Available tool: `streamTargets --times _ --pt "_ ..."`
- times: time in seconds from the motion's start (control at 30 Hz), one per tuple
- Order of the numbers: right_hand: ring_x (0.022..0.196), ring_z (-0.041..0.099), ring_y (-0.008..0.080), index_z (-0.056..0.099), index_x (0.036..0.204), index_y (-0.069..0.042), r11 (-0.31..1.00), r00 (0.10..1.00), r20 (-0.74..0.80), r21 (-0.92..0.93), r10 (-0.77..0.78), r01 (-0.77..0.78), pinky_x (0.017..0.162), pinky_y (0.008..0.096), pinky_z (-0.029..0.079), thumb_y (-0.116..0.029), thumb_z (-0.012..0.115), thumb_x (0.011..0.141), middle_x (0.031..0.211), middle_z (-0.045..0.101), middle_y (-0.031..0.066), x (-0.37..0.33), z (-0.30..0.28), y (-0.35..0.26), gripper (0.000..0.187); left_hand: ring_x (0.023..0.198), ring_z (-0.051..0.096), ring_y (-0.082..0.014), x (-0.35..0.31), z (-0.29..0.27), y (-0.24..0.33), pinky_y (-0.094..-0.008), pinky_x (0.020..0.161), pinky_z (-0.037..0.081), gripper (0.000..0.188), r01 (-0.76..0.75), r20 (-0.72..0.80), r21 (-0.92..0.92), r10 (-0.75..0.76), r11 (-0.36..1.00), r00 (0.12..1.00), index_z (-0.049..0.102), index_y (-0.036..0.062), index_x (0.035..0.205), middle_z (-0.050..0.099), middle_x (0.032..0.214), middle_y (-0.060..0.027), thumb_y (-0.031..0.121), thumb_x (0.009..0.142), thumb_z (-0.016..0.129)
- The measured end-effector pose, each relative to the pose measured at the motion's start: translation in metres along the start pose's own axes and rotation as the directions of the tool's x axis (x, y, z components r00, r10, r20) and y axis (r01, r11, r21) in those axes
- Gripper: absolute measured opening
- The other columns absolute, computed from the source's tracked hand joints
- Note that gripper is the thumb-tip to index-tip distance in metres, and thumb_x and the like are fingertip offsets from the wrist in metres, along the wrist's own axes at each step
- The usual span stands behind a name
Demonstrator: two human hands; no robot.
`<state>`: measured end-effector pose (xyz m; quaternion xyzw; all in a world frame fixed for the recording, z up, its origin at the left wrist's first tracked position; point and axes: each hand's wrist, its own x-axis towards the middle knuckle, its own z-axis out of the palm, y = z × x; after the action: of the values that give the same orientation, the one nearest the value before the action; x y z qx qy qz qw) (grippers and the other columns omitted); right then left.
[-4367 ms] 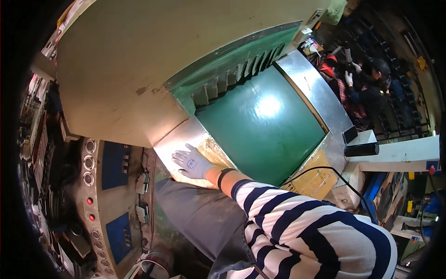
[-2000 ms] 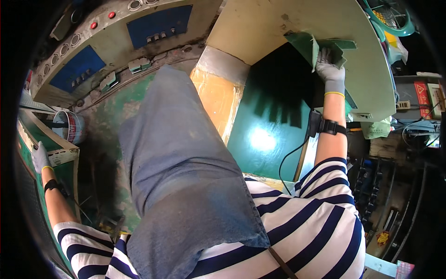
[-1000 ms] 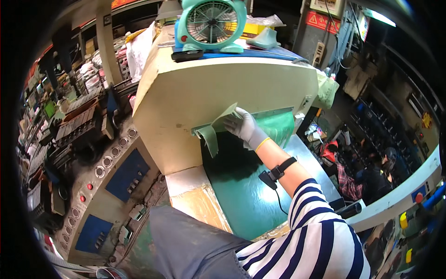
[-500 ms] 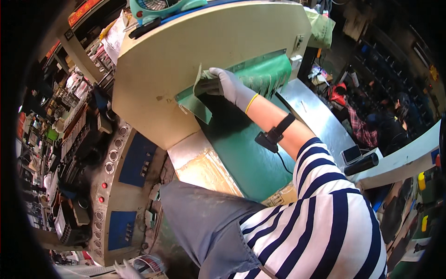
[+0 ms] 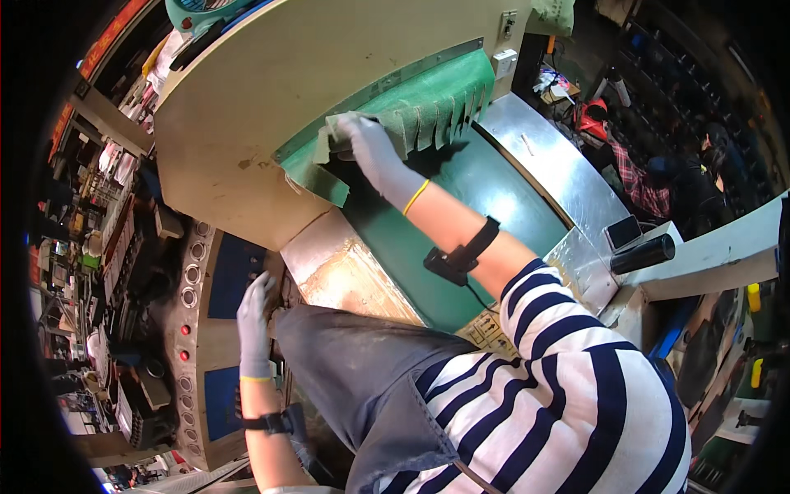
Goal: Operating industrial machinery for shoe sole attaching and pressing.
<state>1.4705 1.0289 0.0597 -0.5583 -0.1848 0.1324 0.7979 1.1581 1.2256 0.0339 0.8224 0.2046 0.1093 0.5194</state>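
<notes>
A green strip curtain (image 5: 428, 107), slit into flaps, hangs over the opening of a cream machine housing. My right hand (image 5: 374, 156), in a pale glove with a yellow cuff edge, is closed on a flap at the curtain's left part; the fingertips are partly hidden by the cloth. Below it a dark green conveyor belt (image 5: 411, 255) runs out from the opening. My left hand (image 5: 253, 317), gloved too, is raised beside the control panel (image 5: 192, 288), fingers stretched upward and nothing seen in them.
A metal side plate (image 5: 555, 156) flanks the belt on the right, with a phone-like black device (image 5: 622, 232) and a black cylinder (image 5: 643, 253) near its end. Brown tape covers the plate (image 5: 354, 276) on the left. A person (image 5: 683, 181) is at the far right.
My left hand has risen from the lower edge to beside the control panel. The flap at my right hand hangs lower than before. The whole view has shifted slightly.
</notes>
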Motion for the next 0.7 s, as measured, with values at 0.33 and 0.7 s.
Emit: streamTargets --times 0.33,0.7 --pt "0.096 0.061 0.0431 0.060 0.092 -0.001 0.793 0.994 -0.066 -0.609 -0.092 0.033 0.084 0.0498 0.047 -0.038 0.046 0.101 0.098 0.066 0.0218 -0.067 -0.014 0.041 0.040 0.126 0.053 -0.0258 0.139 0.135 0.062 -0.0364 0.110 0.039 0.085 0.525 0.514 -0.726 -0.157 0.444 0.843 0.052 -0.0049 0.136 0.056 0.139 -0.0161 0.069 0.094 0.047" --pt "0.124 0.050 0.0406 0.055 0.125 -0.002 0.233 0.874 -0.362 -0.926 -0.325 -0.297 0.107 0.0511 0.035 -0.019 0.063 0.084 0.134 0.054 0.0237 -0.265 -0.227 0.085 0.045 0.107 0.066 -0.0281 0.235 0.177 0.062 -0.0445 0.099 0.051 0.027 0.471 0.447 -0.731 -0.175 0.494 0.877 0.062 0.0002 0.119 0.068 0.119 -0.0142 0.015 0.099 0.053"
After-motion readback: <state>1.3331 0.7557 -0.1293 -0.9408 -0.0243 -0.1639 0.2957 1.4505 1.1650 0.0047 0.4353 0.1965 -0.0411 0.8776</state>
